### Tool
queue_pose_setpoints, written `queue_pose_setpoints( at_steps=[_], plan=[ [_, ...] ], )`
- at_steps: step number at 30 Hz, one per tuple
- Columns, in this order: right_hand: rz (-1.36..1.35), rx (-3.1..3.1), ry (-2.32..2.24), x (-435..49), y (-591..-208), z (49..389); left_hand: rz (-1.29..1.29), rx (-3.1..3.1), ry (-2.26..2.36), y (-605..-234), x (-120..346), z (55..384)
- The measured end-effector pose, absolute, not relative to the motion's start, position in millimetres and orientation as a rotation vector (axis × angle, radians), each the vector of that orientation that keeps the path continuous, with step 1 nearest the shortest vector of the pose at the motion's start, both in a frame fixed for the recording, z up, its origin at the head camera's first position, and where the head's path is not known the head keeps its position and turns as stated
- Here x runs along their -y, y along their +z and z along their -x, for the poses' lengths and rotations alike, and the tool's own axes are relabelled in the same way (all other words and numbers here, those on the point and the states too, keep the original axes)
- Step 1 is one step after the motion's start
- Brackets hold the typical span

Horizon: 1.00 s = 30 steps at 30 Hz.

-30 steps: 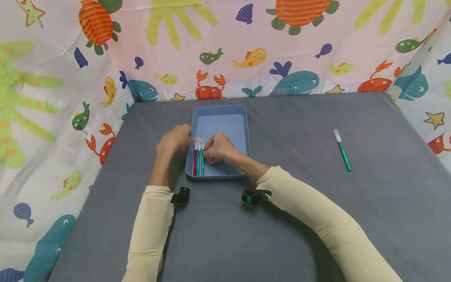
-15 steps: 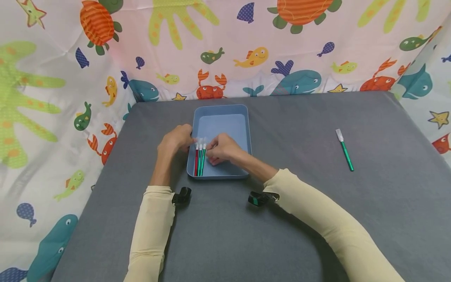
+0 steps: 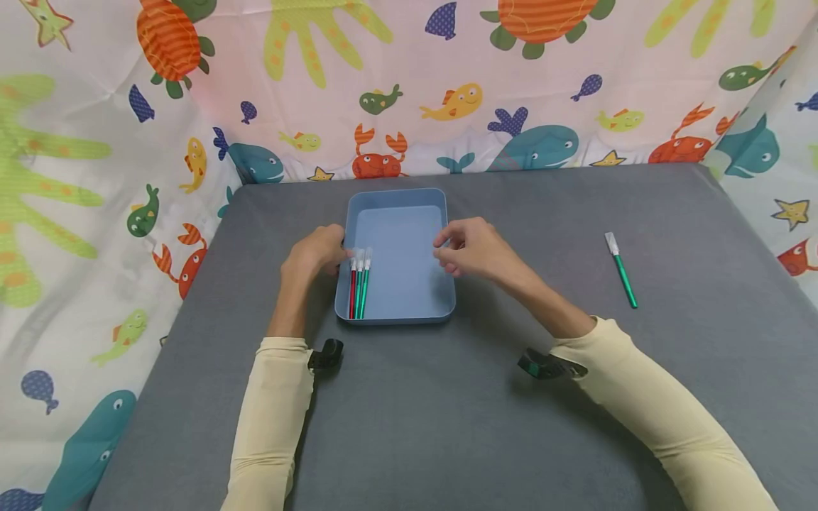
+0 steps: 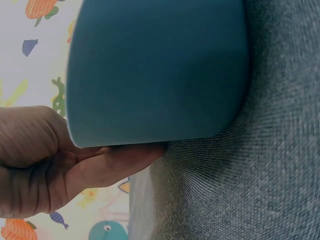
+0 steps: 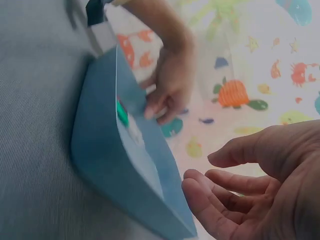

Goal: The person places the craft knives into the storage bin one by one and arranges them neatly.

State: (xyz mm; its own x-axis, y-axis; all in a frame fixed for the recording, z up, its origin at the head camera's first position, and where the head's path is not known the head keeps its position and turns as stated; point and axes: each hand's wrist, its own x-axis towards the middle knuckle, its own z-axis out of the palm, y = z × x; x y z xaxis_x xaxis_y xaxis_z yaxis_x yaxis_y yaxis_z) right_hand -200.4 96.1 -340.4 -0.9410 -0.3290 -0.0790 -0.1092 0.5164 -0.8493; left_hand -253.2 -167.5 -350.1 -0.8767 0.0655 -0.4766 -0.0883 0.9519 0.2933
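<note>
My left hand (image 3: 316, 248) grips the left wall of a blue rectangular tray (image 3: 409, 298). In the left wrist view its fingers (image 4: 110, 167) lie along the tray's outer side. Three slim craft knives with clear caps lie side by side inside, along the left wall: a red one (image 3: 352, 294) outermost, then two metallic green ones (image 3: 363, 292). Over the tray's right rim hovers my right hand (image 3: 476, 248), thumb and fingers loosely bent and apart, holding nothing in the right wrist view.
Another green capped craft knife (image 3: 623, 273) lies alone on the grey tablecloth (image 3: 524, 199), well right of the tray. A curtain (image 3: 255, 92) printed with sea animals hangs behind and along both sides of the table.
My right hand has let go by the craft knives and moved right, up to the tray's right rim. The left hand stays at the left wall. The knives remain lined up.
</note>
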Motion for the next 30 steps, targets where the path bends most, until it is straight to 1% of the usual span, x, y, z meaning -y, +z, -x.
queue_pose_setpoints(
  at_steps=[5, 11, 18, 25, 30],
  plan=[
    [0.316, -2.661, -1.315, -134, -340, 191, 0.004, -2.601, 0.426, -349, 168, 253],
    [0.239, -2.709, -1.286, -171, -342, 189, 0.028, -2.590, 0.431, -348, 166, 254],
    [0.085, -2.835, -1.161, -216, -344, 187, 0.010, -2.591, 0.425, -349, 165, 253],
    [-0.038, -2.779, -1.019, -272, -346, 192, -0.017, -2.606, 0.426, -350, 166, 252],
    [-0.119, -2.863, -0.859, -297, -350, 198, -0.014, -2.607, 0.436, -349, 169, 252]
  ],
)
